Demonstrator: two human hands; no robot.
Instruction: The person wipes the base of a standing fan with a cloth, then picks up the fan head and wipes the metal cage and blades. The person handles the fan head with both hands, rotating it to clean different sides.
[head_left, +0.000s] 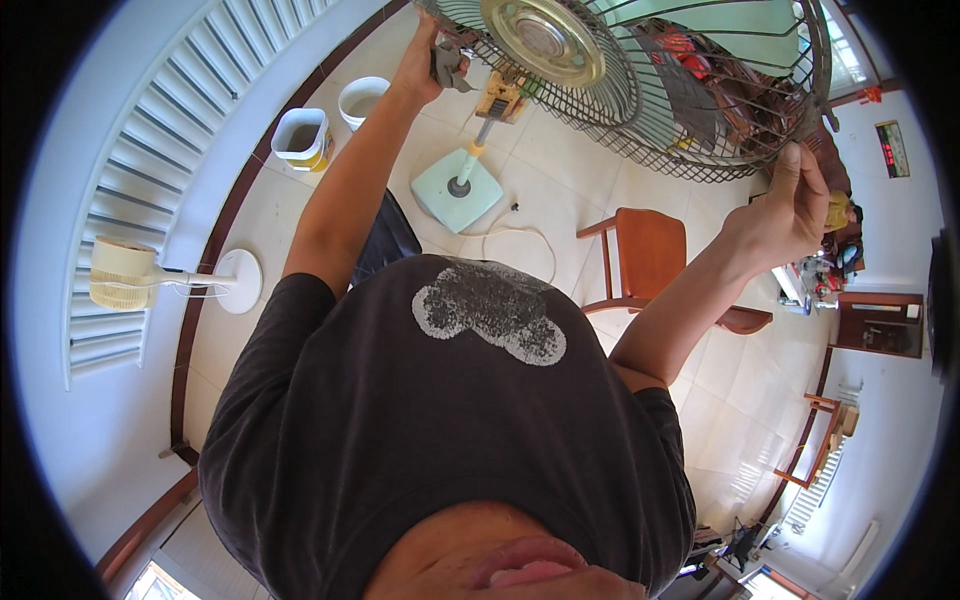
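A pedestal fan's head fills the top of the view, its wire guard (675, 161) enclosing pale green blades (720, 45). At the guard's front centre is a yellowed round hub plate (541, 37). My left hand (424, 67) is at the guard's left edge, with a crumpled grey cloth (448, 66) in its grip; the fingertips are partly hidden. My right hand (791, 195) pinches the guard's lower right rim between thumb and fingers. Below the head stand the fan's yellowed control box (499, 97), its pole (476, 146) and a square pale green base (442, 199).
Two buckets, one white (363, 97) and one squarish (302, 142), stand left beyond my left arm. A wooden chair (651, 244) is on the right. A power cord (517, 231) lies across the tiles. A second, cream fan (124, 274) stands by the left wall.
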